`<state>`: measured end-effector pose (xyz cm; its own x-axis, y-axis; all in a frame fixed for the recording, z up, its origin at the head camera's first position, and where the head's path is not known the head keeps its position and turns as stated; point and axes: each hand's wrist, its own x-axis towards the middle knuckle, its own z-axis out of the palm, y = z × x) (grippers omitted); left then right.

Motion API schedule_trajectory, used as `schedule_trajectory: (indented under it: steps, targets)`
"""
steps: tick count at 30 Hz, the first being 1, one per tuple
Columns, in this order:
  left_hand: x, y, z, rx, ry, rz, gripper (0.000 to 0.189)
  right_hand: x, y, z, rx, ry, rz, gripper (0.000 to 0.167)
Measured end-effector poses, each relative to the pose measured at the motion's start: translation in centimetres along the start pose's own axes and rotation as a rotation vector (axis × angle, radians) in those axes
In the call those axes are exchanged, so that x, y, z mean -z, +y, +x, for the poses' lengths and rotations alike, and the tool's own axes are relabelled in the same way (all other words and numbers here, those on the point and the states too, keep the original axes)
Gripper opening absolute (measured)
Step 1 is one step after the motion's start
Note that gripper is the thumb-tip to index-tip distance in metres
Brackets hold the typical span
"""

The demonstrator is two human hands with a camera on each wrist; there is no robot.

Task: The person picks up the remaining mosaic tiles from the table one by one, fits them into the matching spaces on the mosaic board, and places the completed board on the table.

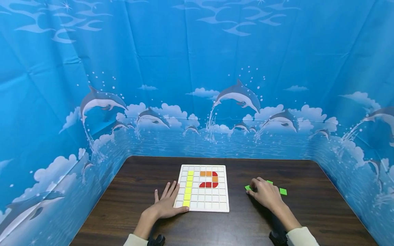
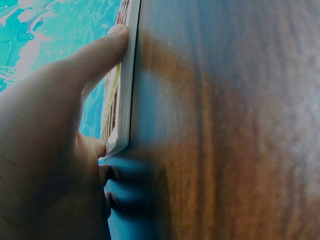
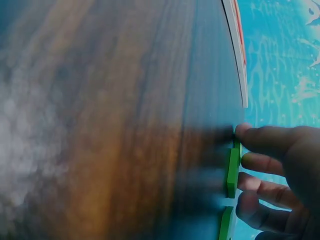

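Observation:
A white grid board (image 1: 209, 201) lies on the table, bearing a column of yellow tiles (image 1: 188, 190) at its left and a group of orange tiles (image 1: 206, 173) and red tiles (image 1: 209, 185) at upper right. My left hand (image 1: 164, 206) rests with spread, straight fingers on the board's left side, thumb along its near edge. Over to the right, my right hand (image 1: 266, 194) pinches a green square tile (image 1: 247, 187) at the tabletop between thumb and curled index finger. Other green tiles (image 1: 283, 191) lie beside that hand, partly hidden by it; their thick edges show in the right wrist view.
The dark wood table (image 1: 123, 208) has rounded far corners. Behind and beside it hangs a blue curtain (image 1: 191, 68) printed with dolphins and clouds. A dark band with a small device (image 1: 157, 240) sits at the left wrist, and another (image 1: 277, 235) at the right.

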<state>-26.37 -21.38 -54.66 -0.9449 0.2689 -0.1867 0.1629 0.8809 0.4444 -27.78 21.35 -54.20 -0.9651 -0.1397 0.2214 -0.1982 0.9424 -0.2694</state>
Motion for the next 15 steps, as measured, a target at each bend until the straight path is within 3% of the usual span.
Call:
schedule_trajectory:
  steps: [15]
  targets:
    - [0.33,0.29,-0.13,0.036,-0.013,0.056,0.120,0.15,-0.41,0.24,-0.001,-0.025,0.005,0.019]
